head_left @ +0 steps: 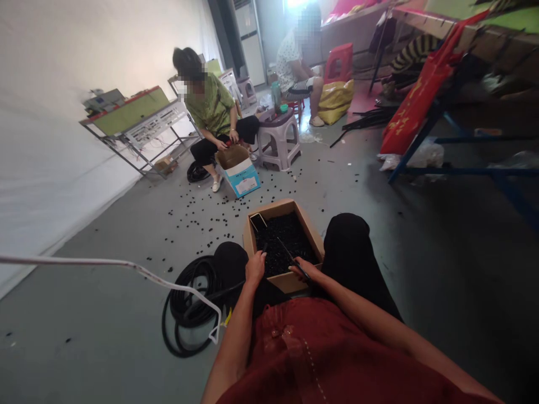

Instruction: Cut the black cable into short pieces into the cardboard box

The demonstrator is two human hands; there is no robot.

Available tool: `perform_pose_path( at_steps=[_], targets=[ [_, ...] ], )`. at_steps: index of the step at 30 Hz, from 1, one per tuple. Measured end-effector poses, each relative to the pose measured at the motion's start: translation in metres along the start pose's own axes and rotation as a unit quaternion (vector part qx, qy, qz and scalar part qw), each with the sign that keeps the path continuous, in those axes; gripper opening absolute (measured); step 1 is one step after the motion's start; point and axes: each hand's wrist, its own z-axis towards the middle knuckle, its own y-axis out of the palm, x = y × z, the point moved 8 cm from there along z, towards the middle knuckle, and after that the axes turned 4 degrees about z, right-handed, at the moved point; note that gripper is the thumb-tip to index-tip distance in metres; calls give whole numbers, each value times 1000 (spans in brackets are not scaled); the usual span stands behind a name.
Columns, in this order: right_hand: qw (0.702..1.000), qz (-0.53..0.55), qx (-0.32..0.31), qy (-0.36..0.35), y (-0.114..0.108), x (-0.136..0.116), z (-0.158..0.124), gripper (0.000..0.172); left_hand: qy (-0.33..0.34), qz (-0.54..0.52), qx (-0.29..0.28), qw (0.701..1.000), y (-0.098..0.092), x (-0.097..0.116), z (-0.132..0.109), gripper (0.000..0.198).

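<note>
I have the right hand (pixel 301 270) clamped on a thin black tool (pixel 293 259), over the cardboard box (pixel 269 209) of black pieces (pixel 280 249) set between the black-clad knees (pixel 347 241). The left hand (pixel 255 268) sits at the box's near edge; I cannot tell whether it grips anything. Left of the box lies a coiled black cable (pixel 189 314) beneath a white cord (pixel 126 264). Beyond the box, loose black pieces (pixel 202 224) litter the floor, and 1 co-worker (pixel 210 106) sits at a blue-and-white carton (pixel 240 179).

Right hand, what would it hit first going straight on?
The right hand, gripping a dark pointed tool, aims into the cardboard box; it would probably meet the heap of small black pieces first, though depth is unclear.
</note>
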Motion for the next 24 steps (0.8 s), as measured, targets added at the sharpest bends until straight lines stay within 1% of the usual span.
perform_pose_path(
  at_steps=[2,4,9,13,15,19,24],
  targets=[
    [1000,2,-2,-1,0,-3,0,20,0,1,-1,1000,0,0,1,40],
    [1000,4,-3,-1,0,-6,0,20,0,1,0,1000,-1,-1,2,41],
    [1000,9,-9,-6,4,-8,-1,22,1,-1,1,1000,-1,0,1,41],
    [1000,4,-20,-17,5,-5,-3,29,5,1,-1,1000,2,1,-2,39],
    [1000,4,-21,-12,5,-2,-3,30,10,1,-2,1000,3,3,-3,39],
    [1000,16,-10,9,0,6,-2,28,17,0,-6,1000,8,6,-3,38],
    [997,77,1,29,-1,6,-4,30,16,-9,-12,1000,14,7,-2,38]
  ],
)
